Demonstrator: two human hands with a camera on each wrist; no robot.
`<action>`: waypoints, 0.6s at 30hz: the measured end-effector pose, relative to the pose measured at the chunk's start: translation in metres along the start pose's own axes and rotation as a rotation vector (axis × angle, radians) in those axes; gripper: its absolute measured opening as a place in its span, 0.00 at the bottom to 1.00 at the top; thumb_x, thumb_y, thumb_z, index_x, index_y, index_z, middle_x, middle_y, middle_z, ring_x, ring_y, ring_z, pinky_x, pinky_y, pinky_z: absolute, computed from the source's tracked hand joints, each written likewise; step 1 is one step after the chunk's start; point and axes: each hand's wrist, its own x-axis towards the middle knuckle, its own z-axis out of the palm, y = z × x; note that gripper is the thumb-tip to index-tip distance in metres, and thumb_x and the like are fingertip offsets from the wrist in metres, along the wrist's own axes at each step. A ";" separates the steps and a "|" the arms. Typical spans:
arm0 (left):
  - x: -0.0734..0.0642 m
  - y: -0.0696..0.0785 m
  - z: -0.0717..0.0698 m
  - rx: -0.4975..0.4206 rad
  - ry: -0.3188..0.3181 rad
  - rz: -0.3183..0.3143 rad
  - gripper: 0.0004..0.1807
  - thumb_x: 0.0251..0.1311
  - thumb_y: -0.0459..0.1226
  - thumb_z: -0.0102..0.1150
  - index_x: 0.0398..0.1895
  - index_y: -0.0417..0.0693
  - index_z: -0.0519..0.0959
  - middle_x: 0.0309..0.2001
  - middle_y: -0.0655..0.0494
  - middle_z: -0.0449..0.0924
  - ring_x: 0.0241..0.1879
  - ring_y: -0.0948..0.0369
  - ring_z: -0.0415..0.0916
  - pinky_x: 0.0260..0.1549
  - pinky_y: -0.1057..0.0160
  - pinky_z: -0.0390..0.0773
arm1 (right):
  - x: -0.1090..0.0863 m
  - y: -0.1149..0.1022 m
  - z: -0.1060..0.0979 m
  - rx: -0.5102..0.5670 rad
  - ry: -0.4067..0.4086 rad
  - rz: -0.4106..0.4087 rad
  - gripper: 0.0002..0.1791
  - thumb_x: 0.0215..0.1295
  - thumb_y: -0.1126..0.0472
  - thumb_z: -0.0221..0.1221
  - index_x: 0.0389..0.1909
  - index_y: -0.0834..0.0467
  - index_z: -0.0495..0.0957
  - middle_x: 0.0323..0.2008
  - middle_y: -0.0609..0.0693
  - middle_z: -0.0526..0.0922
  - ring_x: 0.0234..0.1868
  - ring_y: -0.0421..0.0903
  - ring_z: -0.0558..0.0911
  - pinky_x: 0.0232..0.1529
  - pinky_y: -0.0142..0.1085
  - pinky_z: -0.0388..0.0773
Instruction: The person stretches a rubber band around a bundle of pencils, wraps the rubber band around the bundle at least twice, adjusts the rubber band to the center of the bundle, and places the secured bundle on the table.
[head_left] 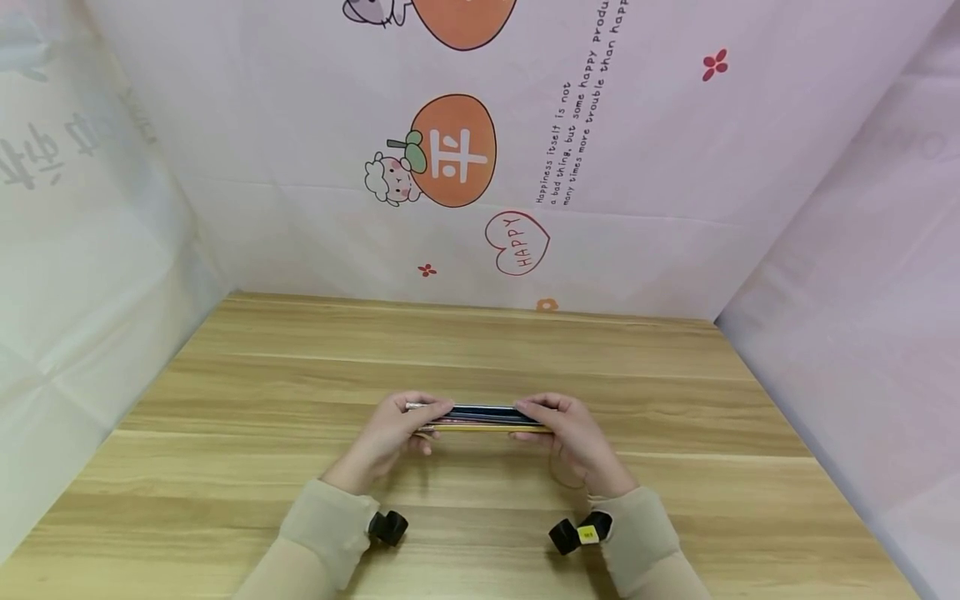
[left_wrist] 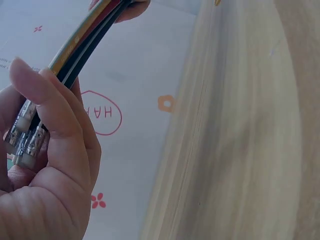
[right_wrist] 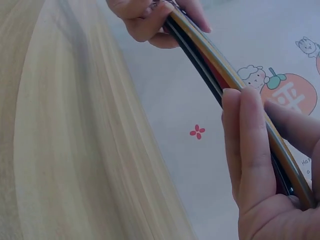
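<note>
A bundle of pencils (head_left: 483, 417) lies level between the two hands, above the table, in the head view. My left hand (head_left: 397, 425) grips the left end, with the thumb on top and fingers beneath. Silvery ferrules with pale erasers (left_wrist: 29, 147) show within that palm in the left wrist view. My right hand (head_left: 566, 425) pinches the other end between thumb and fingers. One pencil is yellow (right_wrist: 220, 60); the others look dark, with a reddish one among them. The tips at the right end are hidden by the right hand.
The wooden table (head_left: 480, 350) spreads beneath both hands. A printed white cloth (head_left: 637, 167) rises behind it, and pale cloth walls stand at left and right. Black wrist cameras (head_left: 387, 527) are strapped over beige cuffs (head_left: 330, 529).
</note>
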 end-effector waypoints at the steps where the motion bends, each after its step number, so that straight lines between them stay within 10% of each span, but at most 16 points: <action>1: 0.000 0.000 0.001 0.000 -0.006 -0.004 0.17 0.63 0.39 0.65 0.49 0.36 0.81 0.41 0.55 0.81 0.27 0.63 0.79 0.19 0.73 0.80 | 0.000 0.000 0.001 -0.001 0.016 -0.001 0.05 0.70 0.64 0.59 0.40 0.62 0.81 0.41 0.50 0.82 0.39 0.43 0.86 0.44 0.34 0.87; 18: -0.001 -0.001 0.008 -0.101 -0.167 0.015 0.23 0.61 0.33 0.66 0.57 0.30 0.76 0.58 0.28 0.75 0.45 0.50 0.86 0.41 0.56 0.88 | 0.001 0.002 0.012 -0.003 0.149 -0.040 0.04 0.64 0.68 0.63 0.29 0.59 0.82 0.36 0.51 0.83 0.40 0.52 0.85 0.37 0.33 0.88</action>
